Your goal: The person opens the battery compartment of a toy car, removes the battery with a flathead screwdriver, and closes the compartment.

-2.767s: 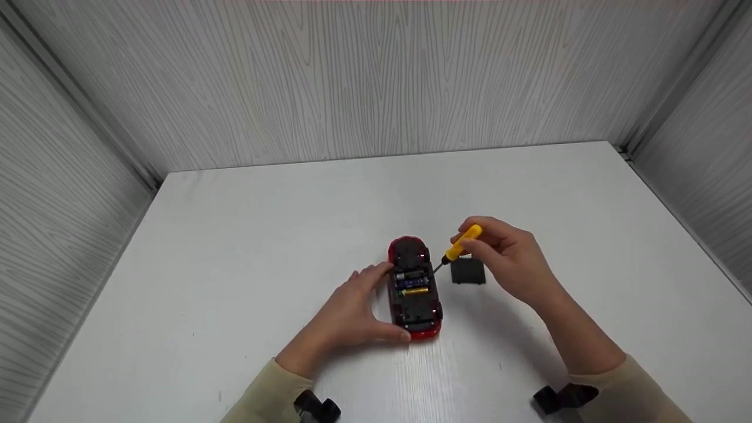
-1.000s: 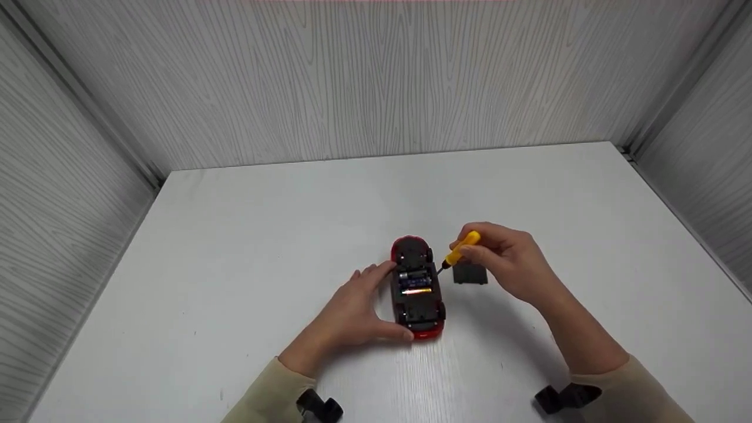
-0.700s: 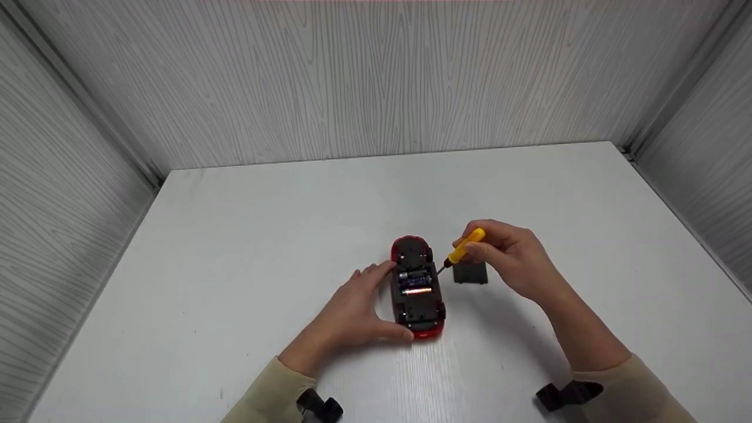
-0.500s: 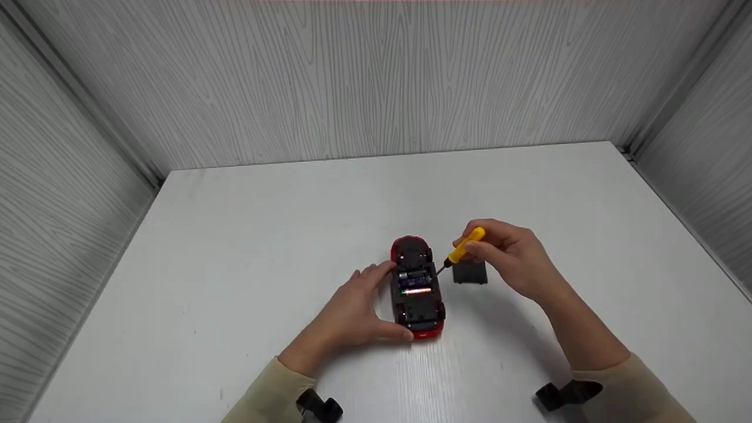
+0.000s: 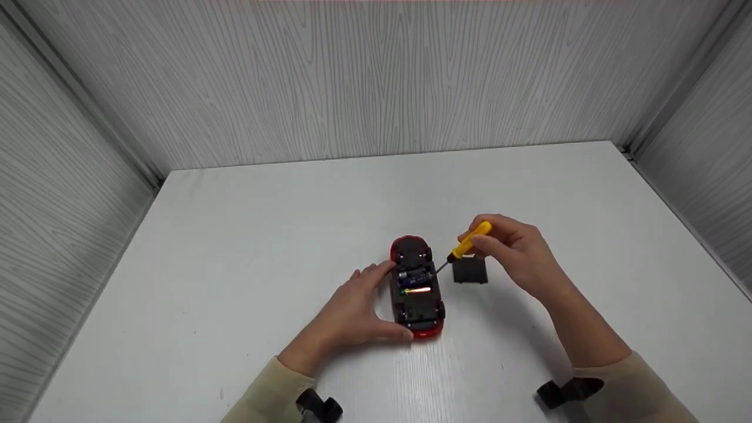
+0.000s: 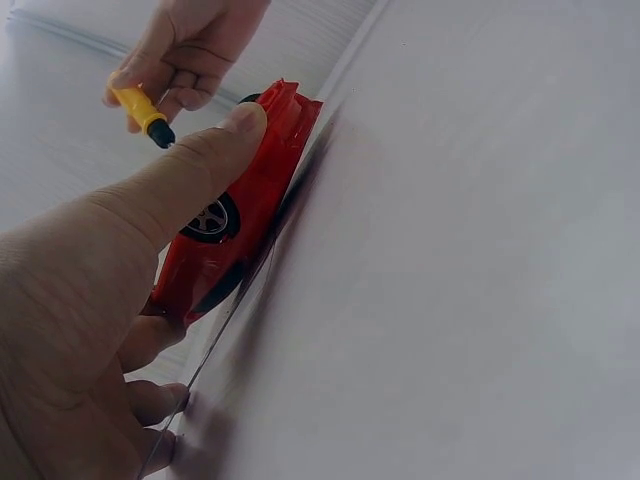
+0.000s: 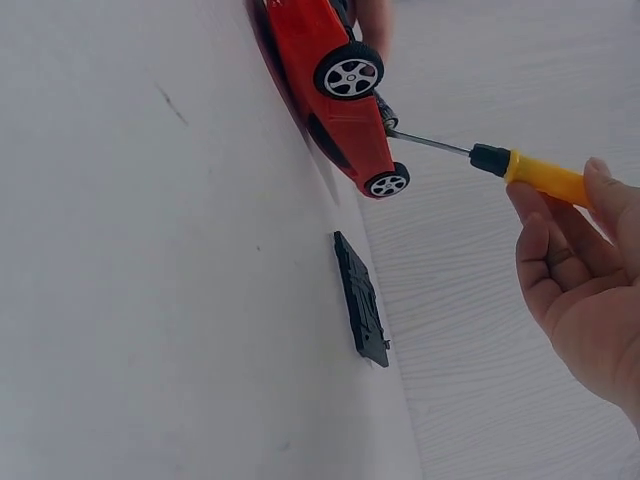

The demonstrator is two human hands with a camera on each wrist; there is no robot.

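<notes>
A red toy car (image 5: 416, 294) lies upside down on the white table (image 5: 247, 276). Its battery bay is open and batteries (image 5: 414, 281) show inside. My left hand (image 5: 367, 305) grips the car from its left, thumb at the near end and fingers at the far side; the left wrist view shows the thumb (image 6: 170, 190) pressed on the car (image 6: 245, 200). My right hand (image 5: 508, 247) pinches a yellow-handled screwdriver (image 5: 468, 241), whose tip reaches the bay's right edge. In the right wrist view the screwdriver (image 7: 540, 172) meets the car (image 7: 335, 85). A black cover (image 5: 470, 271) lies flat beside the car.
Grey wood-grain walls (image 5: 376, 82) close the table in at the back and on both sides. Black wrist mounts (image 5: 564, 392) sit at the bottom edge. The black cover (image 7: 362, 300) lies just under my right hand.
My right hand has raised the screwdriver's handle a little and moved slightly away from me, the tip staying by the battery bay. Left hand and car have held still over the last second.
</notes>
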